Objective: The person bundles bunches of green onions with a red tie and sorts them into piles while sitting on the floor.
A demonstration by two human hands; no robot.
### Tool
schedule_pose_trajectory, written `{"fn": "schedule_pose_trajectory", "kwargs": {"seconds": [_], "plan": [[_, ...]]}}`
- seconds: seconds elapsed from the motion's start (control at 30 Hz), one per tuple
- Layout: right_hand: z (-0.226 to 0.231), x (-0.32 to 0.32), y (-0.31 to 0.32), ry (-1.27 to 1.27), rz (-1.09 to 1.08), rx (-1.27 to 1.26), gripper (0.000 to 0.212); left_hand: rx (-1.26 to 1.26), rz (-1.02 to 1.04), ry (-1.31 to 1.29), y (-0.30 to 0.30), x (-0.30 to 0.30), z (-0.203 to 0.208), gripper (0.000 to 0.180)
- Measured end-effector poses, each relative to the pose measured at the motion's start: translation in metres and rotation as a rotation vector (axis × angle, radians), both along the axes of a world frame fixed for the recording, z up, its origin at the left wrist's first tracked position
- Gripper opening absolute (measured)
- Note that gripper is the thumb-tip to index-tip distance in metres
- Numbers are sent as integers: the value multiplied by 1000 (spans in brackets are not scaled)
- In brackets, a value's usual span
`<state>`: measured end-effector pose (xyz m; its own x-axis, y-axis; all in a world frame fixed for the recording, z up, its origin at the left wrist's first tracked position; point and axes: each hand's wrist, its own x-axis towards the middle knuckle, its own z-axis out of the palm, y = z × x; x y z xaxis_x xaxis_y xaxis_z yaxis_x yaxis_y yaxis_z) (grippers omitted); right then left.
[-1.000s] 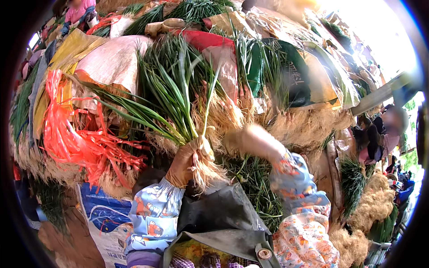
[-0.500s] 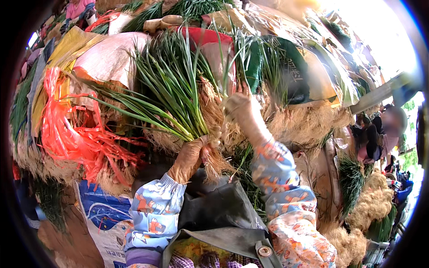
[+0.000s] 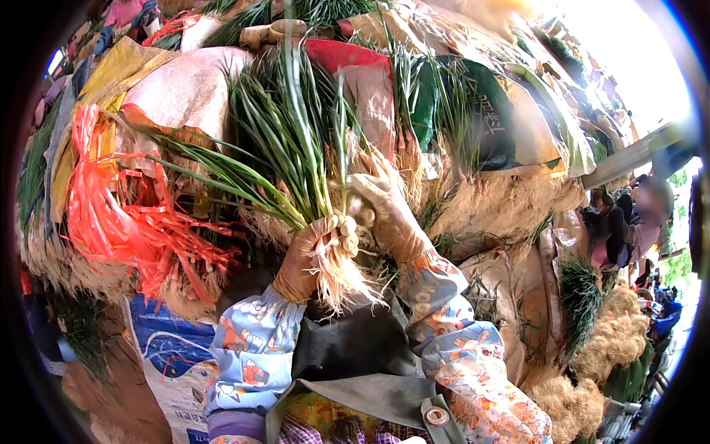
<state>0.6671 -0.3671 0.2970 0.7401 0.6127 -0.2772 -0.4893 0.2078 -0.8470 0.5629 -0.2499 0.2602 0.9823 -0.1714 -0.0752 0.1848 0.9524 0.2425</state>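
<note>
Upright in front of me stands a bunch of scallions (image 3: 314,170), its long green leaves fanning up and left and its pale roots hanging down. My left hand (image 3: 302,255), in a brownish glove, is closed around the lower stalks just above the roots. My right hand (image 3: 384,211), gloved too, is at the right side of the bunch, its bent fingers close to my left fingertips. A single upright scallion (image 3: 342,140) runs down to the right fingers, which appear closed on it; its lower end is hidden.
Red plastic strips (image 3: 140,214) hang at the left. Behind, rows of rooted scallions (image 3: 510,196) lie under pale and dark sacks (image 3: 481,118). A dark apron (image 3: 347,348) covers my lap. A blue and white sack (image 3: 170,355) lies lower left. Another person (image 3: 621,229) is at the far right.
My right hand has come left and down from the pile to the bunch, with a scallion at its fingers. The left hand keeps its grip, nearly in place.
</note>
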Motion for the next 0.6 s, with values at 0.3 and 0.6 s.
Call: {"fn": "schedule_pose_trajectory", "kwargs": {"seconds": [0.3, 0.6], "plan": [[-37, 4, 22, -1250, -538, -747, 16, 48, 105, -120, -1, -7, 16, 17], [-35, 38, -48, -648, 1194, -1271, 18, 130, 258, 104, 6, -5, 15, 46]]}}
